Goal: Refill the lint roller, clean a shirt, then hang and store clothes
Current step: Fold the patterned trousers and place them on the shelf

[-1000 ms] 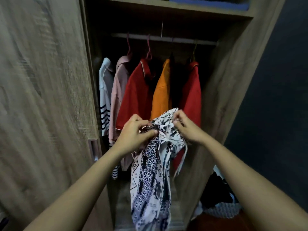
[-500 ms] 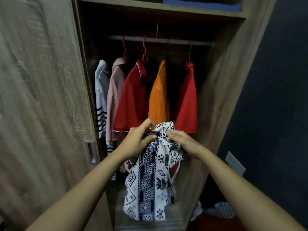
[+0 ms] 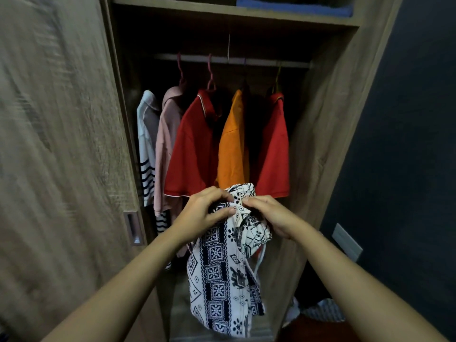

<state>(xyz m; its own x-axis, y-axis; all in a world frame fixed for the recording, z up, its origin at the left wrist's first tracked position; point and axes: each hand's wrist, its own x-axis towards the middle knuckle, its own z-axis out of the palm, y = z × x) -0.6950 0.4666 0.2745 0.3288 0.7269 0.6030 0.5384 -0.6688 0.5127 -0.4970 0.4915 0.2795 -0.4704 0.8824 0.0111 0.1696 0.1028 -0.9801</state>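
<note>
Both hands were closed on the top of the patterned garment, which was held in the air just in front of the open wardrobe. The left hand had fingers and thumb curled into the bunched fabric, and the right hand pinched the same gathered edge just beside it, so the two nearly touched. The rest of the black-and-white cloth hung straight down between the forearms, with a thin tie or strap dangling on its right side. Whether a hanger sat inside the bunch could not be told; none showed. Above and behind the hands, the rail carried a striped shirt, a pink shirt, a red shirt, an orange shirt and a second red shirt, packed close together. The step looked to be readying this garment for hanging. Doing it well would call for spreading the gathered top so it lay flat rather than wadded, minding that the loose tie did not catch, and parting the shirts to open a gap on the rail. Lifting the garment clear of the red hems would avoid dragging those shirts off their hangers.
</note>
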